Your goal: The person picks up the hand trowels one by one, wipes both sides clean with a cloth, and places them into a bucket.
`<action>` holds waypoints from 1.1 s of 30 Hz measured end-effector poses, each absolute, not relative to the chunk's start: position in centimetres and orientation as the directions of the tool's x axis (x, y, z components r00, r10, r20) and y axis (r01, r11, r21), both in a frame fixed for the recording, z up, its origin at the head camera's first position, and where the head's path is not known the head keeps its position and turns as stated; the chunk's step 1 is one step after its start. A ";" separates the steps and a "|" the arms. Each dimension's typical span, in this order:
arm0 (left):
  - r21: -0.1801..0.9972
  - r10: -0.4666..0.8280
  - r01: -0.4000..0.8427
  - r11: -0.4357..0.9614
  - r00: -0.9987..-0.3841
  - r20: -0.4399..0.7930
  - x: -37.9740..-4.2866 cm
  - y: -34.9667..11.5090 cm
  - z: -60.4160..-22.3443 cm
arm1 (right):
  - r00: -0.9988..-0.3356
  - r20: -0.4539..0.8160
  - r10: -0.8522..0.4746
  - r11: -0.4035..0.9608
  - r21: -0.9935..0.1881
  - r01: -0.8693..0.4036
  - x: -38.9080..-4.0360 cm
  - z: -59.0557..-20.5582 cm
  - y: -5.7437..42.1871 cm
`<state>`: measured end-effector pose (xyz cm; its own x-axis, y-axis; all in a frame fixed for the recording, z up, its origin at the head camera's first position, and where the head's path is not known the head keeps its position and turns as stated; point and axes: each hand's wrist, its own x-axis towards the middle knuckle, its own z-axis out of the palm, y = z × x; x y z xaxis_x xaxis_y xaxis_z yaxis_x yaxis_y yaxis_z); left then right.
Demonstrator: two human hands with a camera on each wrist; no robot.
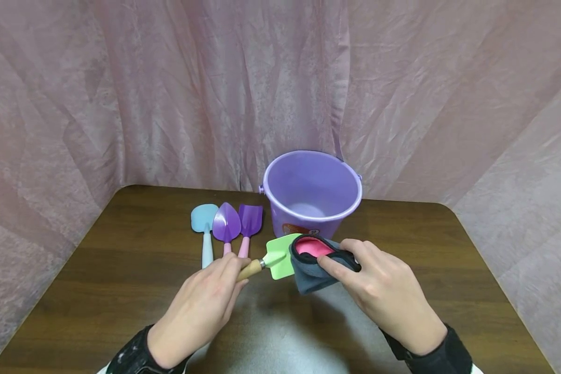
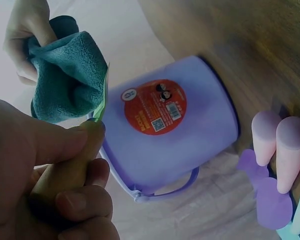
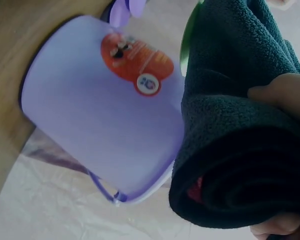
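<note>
My left hand [image 1: 203, 304] grips the wooden handle [image 2: 65, 182] of a small toy shovel with a light green blade [image 1: 279, 254]. The blade points right, its far edge against a folded grey-blue cloth [image 1: 310, 275] with black edging and a pink inner side. My right hand [image 1: 385, 288] holds that cloth, thumb on the near side and fingers behind. In the left wrist view the cloth [image 2: 70, 75] looks bunched around the fingers and meets the thin green blade. The right wrist view has the cloth [image 3: 235, 100] rolled in layers, with a strip of green blade [image 3: 189, 42] beside it.
A purple bucket [image 1: 313, 221] with an orange label stands behind the hands, near the table's back edge. Left of it lie a light blue shovel [image 1: 204, 218], a purple pointed trowel [image 1: 226, 223] and a purple square shovel [image 1: 251, 221]. A pink curtain [image 1: 224, 93] hangs behind the brown table [image 1: 135, 249].
</note>
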<state>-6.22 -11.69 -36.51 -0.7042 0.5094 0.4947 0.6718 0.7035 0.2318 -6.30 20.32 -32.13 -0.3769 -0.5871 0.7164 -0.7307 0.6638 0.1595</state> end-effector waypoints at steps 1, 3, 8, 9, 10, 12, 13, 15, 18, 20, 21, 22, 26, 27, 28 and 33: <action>0.229 0.510 0.673 0.703 -0.701 0.498 -6.2 -11.7 -36.5 | -0.379 0.718 -0.584 0.669 0.161 -0.726 -6.3 -32.1 20.4; 0.227 0.510 0.675 0.702 -0.699 0.502 -6.2 -11.8 -36.5 | -0.382 0.721 -0.578 0.678 0.164 -0.716 -6.4 -32.0 20.6; 0.238 0.506 0.670 0.703 -0.707 0.494 -6.2 -11.8 -36.4 | -0.398 0.717 -0.572 0.695 0.167 -0.699 -6.4 -31.8 21.1; 0.240 0.506 0.669 0.703 -0.708 0.492 -6.1 -11.9 -36.4 | -0.401 0.715 -0.572 0.697 0.167 -0.697 -6.4 -31.8 21.2; 0.240 0.505 0.669 0.704 -0.709 0.492 -6.1 -11.9 -36.5 | -0.405 0.714 -0.572 0.699 0.166 -0.695 -6.4 -31.8 21.3; 0.239 0.504 0.668 0.704 -0.708 0.494 -6.1 -11.9 -36.5 | -0.411 0.712 -0.569 0.705 0.166 -0.690 -6.5 -31.8 21.5; 0.238 0.504 0.669 0.704 -0.707 0.496 -6.1 -11.9 -36.5 | -0.413 0.712 -0.568 0.709 0.168 -0.685 -6.5 -31.8 21.6; 0.234 0.504 0.671 0.703 -0.703 0.502 -6.1 -11.9 -36.5 | -0.414 0.713 -0.565 0.715 0.175 -0.676 -6.5 -31.8 21.8; 0.230 0.505 0.676 0.700 -0.697 0.509 -6.1 -12.0 -36.5 | -0.411 0.717 -0.563 0.724 0.188 -0.664 -6.5 -31.7 22.0; 0.226 0.509 0.680 0.697 -0.692 0.512 -6.2 -12.0 -36.5 | -0.409 0.717 -0.564 0.726 0.194 -0.660 -6.5 -31.5 22.1; 0.223 0.510 0.681 0.697 -0.690 0.514 -6.2 -12.0 -36.4 | -0.407 0.718 -0.564 0.726 0.197 -0.659 -6.5 -31.5 22.1; 0.221 0.511 0.683 0.697 -0.688 0.515 -6.2 -12.0 -36.4 | -0.407 0.717 -0.566 0.726 0.200 -0.658 -6.5 -31.4 22.2; 0.214 0.513 0.684 0.697 -0.685 0.517 -6.2 -11.9 -36.3 | -0.401 0.718 -0.570 0.723 0.206 -0.660 -6.3 -31.1 22.0; 0.212 0.514 0.684 0.698 -0.684 0.518 -6.3 -11.9 -36.3 | -0.399 0.718 -0.571 0.721 0.206 -0.662 -6.3 -31.1 22.0; 0.209 0.514 0.686 0.697 -0.682 0.520 -6.3 -11.9 -36.3 | -0.397 0.717 -0.573 0.718 0.206 -0.665 -6.2 -31.1 21.8; 0.191 0.520 0.691 0.697 -0.670 0.530 -6.2 -11.7 -36.4 | -0.383 0.717 -0.583 0.696 0.198 -0.690 -6.1 -31.4 20.9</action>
